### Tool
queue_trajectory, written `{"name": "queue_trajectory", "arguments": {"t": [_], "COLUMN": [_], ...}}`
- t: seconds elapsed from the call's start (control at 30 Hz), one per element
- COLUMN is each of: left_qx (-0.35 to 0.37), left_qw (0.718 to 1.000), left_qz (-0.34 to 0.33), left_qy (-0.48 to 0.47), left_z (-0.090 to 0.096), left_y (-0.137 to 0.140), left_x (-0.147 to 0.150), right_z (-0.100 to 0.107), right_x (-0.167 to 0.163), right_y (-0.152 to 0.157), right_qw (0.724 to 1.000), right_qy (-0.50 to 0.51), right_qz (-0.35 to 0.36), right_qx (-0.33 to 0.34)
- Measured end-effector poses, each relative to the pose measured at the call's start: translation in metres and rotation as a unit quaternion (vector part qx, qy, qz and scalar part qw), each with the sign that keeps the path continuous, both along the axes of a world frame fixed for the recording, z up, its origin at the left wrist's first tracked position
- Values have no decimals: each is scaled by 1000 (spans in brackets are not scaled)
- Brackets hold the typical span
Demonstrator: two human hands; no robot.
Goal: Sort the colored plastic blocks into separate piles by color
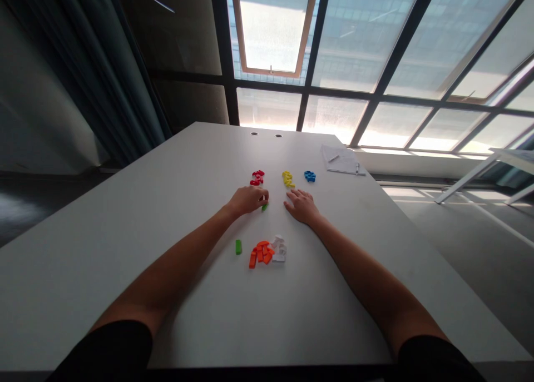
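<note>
My left hand [249, 199] reaches over the white table with its fingers pinched on a small green block [265, 207], which my fingers partly cover. Just beyond that hand lies a group of red blocks [257, 177]. My right hand [302, 206] rests palm down, fingers spread and holding nothing. Yellow blocks [287, 178] lie just past its fingertips, and blue blocks [309, 175] sit a little farther right. Nearer to me, another green block [238, 247] lies alone, left of a heap of orange blocks [262, 252]. White blocks [279, 248] touch the heap's right side.
A sheet of paper [340, 158] with pens on it lies at the table's far right. Two round holes are set near the far edge of the table [167, 204]. Large windows stand behind, a dark curtain [95, 54] hangs left, and another white table [515, 158] stands right.
</note>
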State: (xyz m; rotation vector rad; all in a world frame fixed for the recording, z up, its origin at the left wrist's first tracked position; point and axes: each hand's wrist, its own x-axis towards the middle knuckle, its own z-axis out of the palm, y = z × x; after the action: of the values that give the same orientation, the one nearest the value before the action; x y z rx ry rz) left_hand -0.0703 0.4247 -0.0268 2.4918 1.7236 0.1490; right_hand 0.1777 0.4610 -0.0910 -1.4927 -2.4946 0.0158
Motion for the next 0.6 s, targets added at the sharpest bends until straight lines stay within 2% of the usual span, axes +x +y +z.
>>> {"name": "queue_trajectory", "arguments": {"t": [0.23,0.4,0.47,0.53,0.6], "left_qx": [38,28,-21,-116,-221], "left_qw": [998,999,1000,992,974], "left_qz": [52,38,-5,-48,-55], "left_qy": [7,-5,-6,2,21], "left_z": [-3,14,26,39,48], "left_y": [-3,1,3,2,-2], "left_x": [0,-12,-23,-35,-44], "right_z": [-1,0,-1,-1,-2], "right_x": [1,1,1,1,1], "right_y": [0,0,0,1,1], "right_qw": [1000,1000,1000,1000,1000], "right_qy": [0,1,1,1,0], "right_qz": [4,5,3,2,3], "right_qx": [3,5,-1,-6,-6]}}
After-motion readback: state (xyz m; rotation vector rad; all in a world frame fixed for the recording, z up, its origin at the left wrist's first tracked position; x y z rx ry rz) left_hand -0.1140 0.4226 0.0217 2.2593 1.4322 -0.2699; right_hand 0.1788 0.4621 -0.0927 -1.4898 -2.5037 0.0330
